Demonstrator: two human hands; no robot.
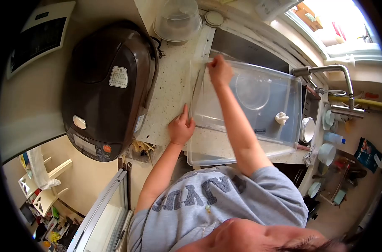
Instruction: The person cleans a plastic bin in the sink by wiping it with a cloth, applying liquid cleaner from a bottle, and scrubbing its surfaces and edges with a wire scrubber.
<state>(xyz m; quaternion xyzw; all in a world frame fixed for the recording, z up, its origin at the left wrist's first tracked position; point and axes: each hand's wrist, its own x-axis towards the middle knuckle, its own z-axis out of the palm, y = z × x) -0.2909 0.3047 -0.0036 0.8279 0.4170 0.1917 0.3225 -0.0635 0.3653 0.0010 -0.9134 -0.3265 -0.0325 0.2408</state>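
Observation:
A large clear plastic lid or shallow tray lies across the counter and sink. My left hand rests by its left edge on the speckled counter, index finger stretched out and the fingers apart, holding nothing. My right hand is closed above the upper left part of the plastic piece; what its fingers hold, if anything, is too small to make out. A crumpled white cloth or tissue sits on the plastic at the right.
The dark rice cooker stands on the left. Behind are a clear round container and a small round lid. At the right are the faucet, a white bowl and other dishes.

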